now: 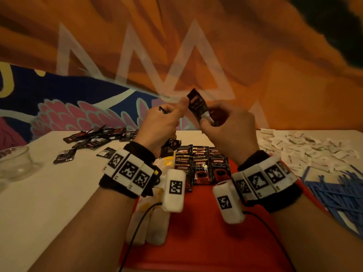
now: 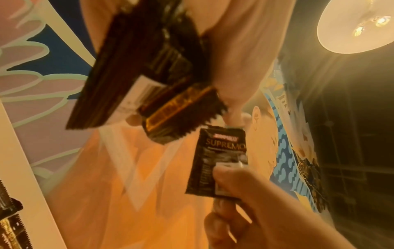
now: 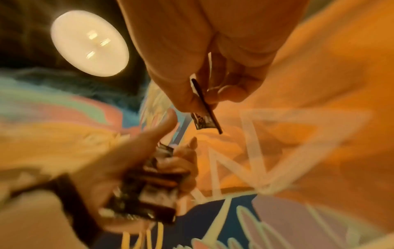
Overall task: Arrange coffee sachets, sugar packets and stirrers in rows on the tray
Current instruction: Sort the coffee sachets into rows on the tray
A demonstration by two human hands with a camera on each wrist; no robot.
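A white table [image 1: 49, 193] is being worked at before a painted orange and blue wall, under a round ceiling lamp [image 3: 89, 43]. A single sachet [image 1: 197, 106] is being held up above the table, pinched by its lower end between thumb and fingers of the right hand [image 1: 227, 126]; a stack [image 2: 136, 70] of further sachets is being gripped in the curled left hand [image 1: 161, 124], whose thumb is raised toward the single one. The sachet is judged to be light, thin and crinkly, with glossy foil that may slip, so a pinch at a sealed edge is being favoured over the filled middle. Below the hands, rows [image 1: 202, 163] of sachets are lying overlapped at the far end of the red tray [image 1: 200, 232], with pale packets [image 1: 149, 228] beside its left edge. Loose sachets [image 1: 94, 140] are scattered far left, near a glass bowl [image 1: 15, 163]. White sugar packets [image 1: 306, 150] are heaped at the right, with blue stirrers [image 1: 337, 193] piled just in front of them. The wrist units and their cables are hanging over the tray and could brush the laid rows.
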